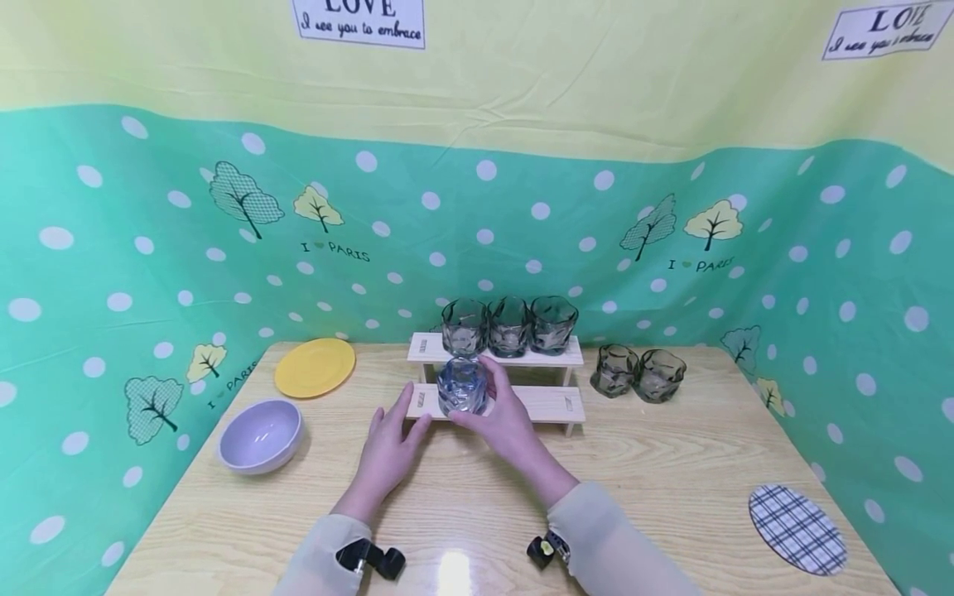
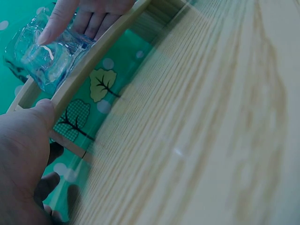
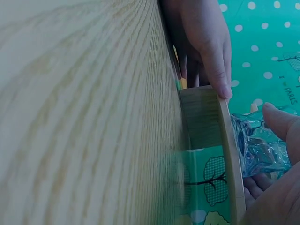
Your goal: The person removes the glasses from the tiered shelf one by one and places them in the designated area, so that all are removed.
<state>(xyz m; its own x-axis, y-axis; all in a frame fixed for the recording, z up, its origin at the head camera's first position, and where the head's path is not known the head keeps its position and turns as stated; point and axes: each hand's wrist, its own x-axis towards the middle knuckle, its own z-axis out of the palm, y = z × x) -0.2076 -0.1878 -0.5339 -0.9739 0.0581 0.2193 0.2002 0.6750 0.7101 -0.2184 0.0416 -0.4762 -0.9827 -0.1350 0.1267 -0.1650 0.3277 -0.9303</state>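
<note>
A clear blue glass (image 1: 460, 387) with a wavy faceted wall is at the lower step of a two-step wooden rack (image 1: 547, 406), near its left end. My right hand (image 1: 503, 422) holds this glass from the right, thumb in front and fingers behind. My left hand (image 1: 391, 447) is at the rack's left front corner. Its thumb touches the step's edge in the right wrist view, while the other fingers reach down beside the end. Three grey glasses (image 1: 509, 327) stand side by side on the upper step. The left wrist view shows the blue glass (image 2: 51, 61) partly behind right-hand fingers.
Two more grey glasses (image 1: 659, 377) stand on the table right of the rack. Left of it are a yellow plate (image 1: 315, 367) and a lilac bowl (image 1: 261, 436). A checked oval mat (image 1: 797, 530) lies at the right. Patterned cloth (image 1: 477, 207) rises behind the table.
</note>
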